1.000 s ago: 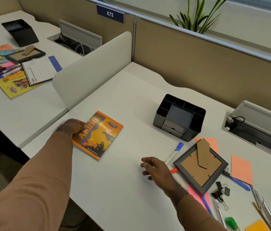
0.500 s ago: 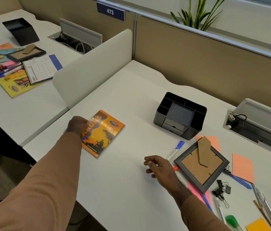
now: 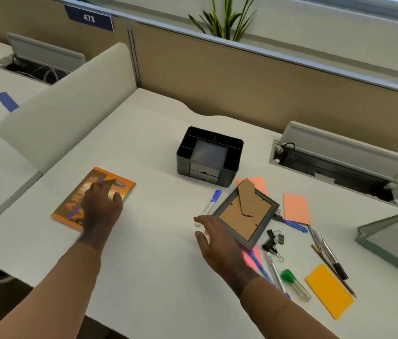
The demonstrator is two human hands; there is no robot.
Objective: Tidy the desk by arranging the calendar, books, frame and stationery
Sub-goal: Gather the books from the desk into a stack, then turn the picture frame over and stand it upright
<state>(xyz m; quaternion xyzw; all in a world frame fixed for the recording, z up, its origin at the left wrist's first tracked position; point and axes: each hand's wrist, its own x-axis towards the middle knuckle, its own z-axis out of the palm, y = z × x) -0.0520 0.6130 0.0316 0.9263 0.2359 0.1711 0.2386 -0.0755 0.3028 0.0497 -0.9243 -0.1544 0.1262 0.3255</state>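
Orange-covered book (image 3: 83,192) lies flat on the white tabletop (image 3: 159,241), under the left hand (image 3: 101,209); fingers extended over the cover, holding nothing; blur hides actual contact. Right hand (image 3: 217,241) open, fingers spread, at the near-left edge of the grey frame (image 3: 245,216), which lies back-up with its cardboard stand showing. Just beyond the right hand's fingertips: blue-capped marker (image 3: 211,201). Farther beyond: black organiser (image 3: 209,155). To its right: binder clips (image 3: 273,241), pens (image 3: 327,253), orange notes (image 3: 295,207).
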